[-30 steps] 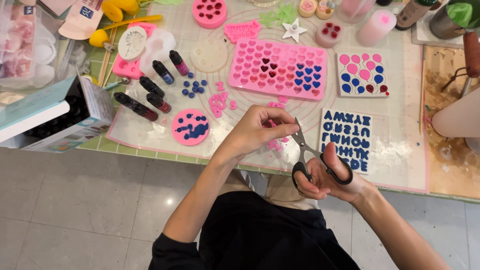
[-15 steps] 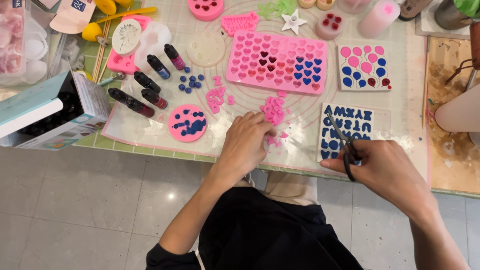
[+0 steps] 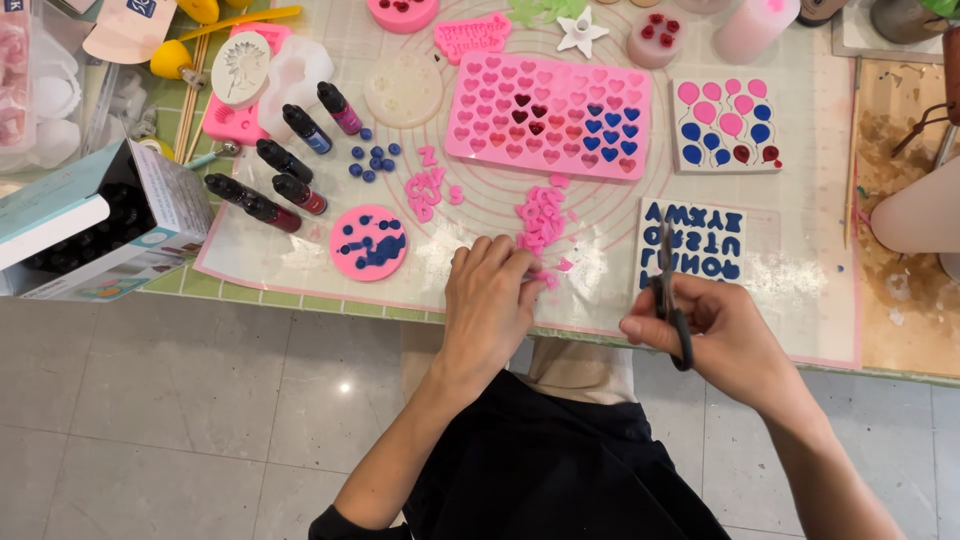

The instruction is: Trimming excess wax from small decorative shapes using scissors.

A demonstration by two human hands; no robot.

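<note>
My left hand [image 3: 490, 295] rests palm down near the table's front edge, its fingertips touching small pink cast pieces [image 3: 540, 220] scattered on the clear mat [image 3: 300, 255]. My right hand [image 3: 725, 335] grips black scissors [image 3: 668, 290], blades closed and pointing away from me, over the lower edge of a white letter mould [image 3: 695, 242] filled with dark blue. Behind lies a pink heart mould [image 3: 550, 115] with red, blue and pink fills.
A round pink mould [image 3: 368, 242] with blue bits lies left of my hand, with several dark dropper bottles [image 3: 285, 175], loose blue beads [image 3: 375, 160], a balloon mould [image 3: 725, 125], an open box [image 3: 95, 220] at the left and another person's arm [image 3: 915, 215] at the right.
My left hand dropped from beside the scissors onto the pink pieces on the mat. My right hand carried the scissors right and forward, over the letter mould.
</note>
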